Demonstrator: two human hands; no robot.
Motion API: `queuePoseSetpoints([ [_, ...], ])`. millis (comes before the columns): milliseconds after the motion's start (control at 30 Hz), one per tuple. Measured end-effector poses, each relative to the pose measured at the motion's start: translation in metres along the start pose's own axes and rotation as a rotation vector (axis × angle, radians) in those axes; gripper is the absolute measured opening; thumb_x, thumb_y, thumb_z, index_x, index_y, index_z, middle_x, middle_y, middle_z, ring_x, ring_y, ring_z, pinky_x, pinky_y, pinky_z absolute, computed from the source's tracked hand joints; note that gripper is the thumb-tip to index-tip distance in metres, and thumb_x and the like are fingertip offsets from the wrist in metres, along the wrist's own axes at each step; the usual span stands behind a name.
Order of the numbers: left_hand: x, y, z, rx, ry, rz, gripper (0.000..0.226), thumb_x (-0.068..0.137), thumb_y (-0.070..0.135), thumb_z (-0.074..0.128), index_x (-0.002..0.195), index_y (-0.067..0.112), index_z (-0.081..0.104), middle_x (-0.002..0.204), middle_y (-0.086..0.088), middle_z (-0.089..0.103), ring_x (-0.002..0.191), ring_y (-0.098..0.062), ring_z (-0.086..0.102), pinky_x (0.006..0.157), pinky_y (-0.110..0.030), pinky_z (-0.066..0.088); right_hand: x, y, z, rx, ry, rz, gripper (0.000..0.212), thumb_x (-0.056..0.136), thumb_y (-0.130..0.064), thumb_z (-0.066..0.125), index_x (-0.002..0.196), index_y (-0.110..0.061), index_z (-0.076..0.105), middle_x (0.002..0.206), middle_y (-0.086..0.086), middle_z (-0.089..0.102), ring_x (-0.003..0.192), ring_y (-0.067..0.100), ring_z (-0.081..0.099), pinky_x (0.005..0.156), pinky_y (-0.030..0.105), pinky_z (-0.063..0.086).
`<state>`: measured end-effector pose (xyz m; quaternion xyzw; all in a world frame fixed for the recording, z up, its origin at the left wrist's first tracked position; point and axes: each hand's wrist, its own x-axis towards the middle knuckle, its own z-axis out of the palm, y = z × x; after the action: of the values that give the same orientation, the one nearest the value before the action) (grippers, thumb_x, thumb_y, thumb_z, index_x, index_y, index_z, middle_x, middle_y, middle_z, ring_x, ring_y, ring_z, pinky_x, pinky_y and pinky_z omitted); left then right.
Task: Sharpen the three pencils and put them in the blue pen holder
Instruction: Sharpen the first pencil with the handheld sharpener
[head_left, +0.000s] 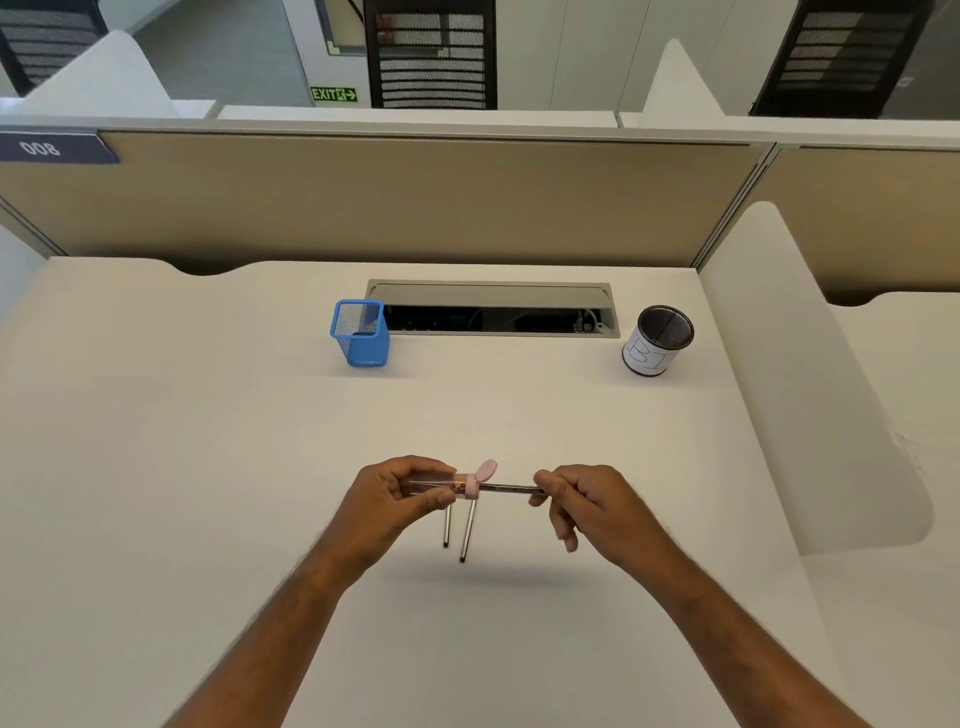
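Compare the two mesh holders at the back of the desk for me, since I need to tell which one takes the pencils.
The blue pen holder is square and bare blue mesh; the black holder is round, with a white paper label wrapped around it. The blue pen holder stands at the left end of the open cable tray, the black holder beyond its right end. Both are upright mesh cups with no pencils in them.

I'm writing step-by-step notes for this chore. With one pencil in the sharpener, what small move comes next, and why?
Probably twist the pencil with the right hand while the left hand steadies the pink sharpener: its tip is seated inside, the blue pen holder holds no pencils, and two more pencils lie waiting.
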<state>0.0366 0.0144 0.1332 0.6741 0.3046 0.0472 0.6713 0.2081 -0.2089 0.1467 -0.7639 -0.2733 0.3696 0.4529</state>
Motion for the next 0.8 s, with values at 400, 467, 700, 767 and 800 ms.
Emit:
queuePoseSetpoints([
  [400, 0.0, 0.0, -0.001, -0.011, 0.03, 0.013, 0.023, 0.09, 0.004, 0.085, 0.11, 0.015, 0.082, 0.102, -0.002, 0.087, 0.095, -0.012, 0.082, 0.084, -0.021, 0.063, -0.007, 0.006, 0.002, -0.126, 0.098, -0.148, 0.014, 0.101, -0.019, 0.071, 0.106, -0.031, 0.076, 0.092, -0.012, 0.075, 0.082, 0.015, 0.073, 0.071, 0.019, 0.052],
  [467, 0.0, 0.001, -0.001, -0.018, 0.025, 0.019, 0.023, 0.09, 0.004, 0.084, 0.11, 0.015, 0.082, 0.102, -0.003, 0.087, 0.095, -0.013, 0.082, 0.085, -0.021, 0.063, -0.007, 0.006, 0.002, -0.125, 0.096, -0.169, 0.012, 0.102, -0.018, 0.07, 0.104, -0.028, 0.076, 0.088, -0.01, 0.075, 0.079, 0.016, 0.073, 0.071, 0.023, 0.055],
  [700, -0.002, 0.005, -0.002, 0.018, -0.025, 0.035, 0.026, 0.086, -0.001, 0.086, 0.106, 0.016, 0.084, 0.104, -0.001, 0.087, 0.099, -0.016, 0.083, 0.085, -0.02, 0.063, 0.0, 0.002, -0.005, -0.038, -0.129, 0.039, 0.041, 0.112, -0.029, 0.05, 0.078, -0.012, 0.066, 0.049, 0.002, 0.048, 0.043, 0.017, 0.051, 0.058, 0.024, 0.043],
  [767, -0.002, 0.005, -0.004, 0.06, -0.058, 0.053, 0.028, 0.084, 0.003, 0.089, 0.104, 0.022, 0.085, 0.105, 0.001, 0.087, 0.1, -0.017, 0.083, 0.086, -0.022, 0.064, 0.001, 0.004, -0.008, 0.044, -0.229, 0.133, 0.043, 0.112, -0.033, 0.049, 0.077, -0.012, 0.062, 0.05, 0.0, 0.041, 0.037, 0.02, 0.046, 0.049, 0.025, 0.039],
  [800, -0.002, 0.007, -0.005, 0.084, -0.073, 0.06, 0.028, 0.084, 0.004, 0.089, 0.103, 0.024, 0.086, 0.106, 0.002, 0.087, 0.101, -0.017, 0.082, 0.086, -0.022, 0.064, 0.001, 0.004, -0.01, 0.068, -0.266, 0.16, 0.043, 0.112, -0.035, 0.049, 0.077, -0.011, 0.06, 0.051, 0.001, 0.039, 0.037, 0.019, 0.043, 0.047, 0.025, 0.037],
])
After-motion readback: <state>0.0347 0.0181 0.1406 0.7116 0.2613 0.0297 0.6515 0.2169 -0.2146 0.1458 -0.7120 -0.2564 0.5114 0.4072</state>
